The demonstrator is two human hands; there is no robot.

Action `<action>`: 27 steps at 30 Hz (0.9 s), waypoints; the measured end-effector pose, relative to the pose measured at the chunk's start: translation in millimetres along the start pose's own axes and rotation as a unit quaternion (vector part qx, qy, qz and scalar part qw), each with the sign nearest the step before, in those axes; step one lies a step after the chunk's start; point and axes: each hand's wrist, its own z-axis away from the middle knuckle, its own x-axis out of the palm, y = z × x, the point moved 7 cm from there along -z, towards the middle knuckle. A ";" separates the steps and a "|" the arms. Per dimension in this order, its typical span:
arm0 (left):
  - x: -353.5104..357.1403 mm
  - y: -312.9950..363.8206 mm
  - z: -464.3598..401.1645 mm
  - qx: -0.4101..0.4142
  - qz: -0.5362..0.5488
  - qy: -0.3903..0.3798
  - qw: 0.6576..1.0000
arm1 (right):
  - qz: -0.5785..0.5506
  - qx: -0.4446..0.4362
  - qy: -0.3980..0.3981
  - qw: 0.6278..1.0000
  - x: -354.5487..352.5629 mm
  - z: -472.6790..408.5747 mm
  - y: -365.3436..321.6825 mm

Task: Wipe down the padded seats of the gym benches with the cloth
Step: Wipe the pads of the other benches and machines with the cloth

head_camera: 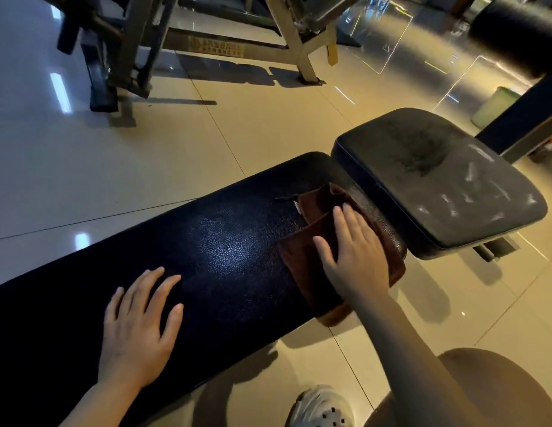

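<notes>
A long black padded bench back (225, 241) runs from lower left to the centre. Beyond it sits a smaller black seat pad (438, 186), dusty and streaked with pale marks. A brown cloth (305, 257) lies folded over the far end of the long pad, next to the gap between the two pads, and hangs over the near edge. My right hand (355, 251) presses flat on the cloth with straight fingers. My left hand (142, 328) rests flat on the bare pad, fingers spread, well left of the cloth.
Glossy beige floor tiles (83, 167) surround the bench. A metal machine frame (139, 50) stands at the back left. A black roller pad (521, 32) and its dark post are at the top right. My white shoe (321, 408) is on the floor below the bench.
</notes>
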 end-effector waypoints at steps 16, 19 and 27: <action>-49.1 137.6 -62.9 0.158 0.110 0.083 0.978 | -0.041 -0.006 0.108 0.993 -10.0 -3.7 24.3; -33.9 220.6 -108.5 0.233 0.097 -0.057 0.966 | -0.018 -0.039 0.099 0.994 -9.3 0.0 19.9; 0.9 209.9 -106.6 0.240 0.032 -0.115 0.964 | 0.069 -0.084 0.077 0.991 -16.6 -11.8 42.2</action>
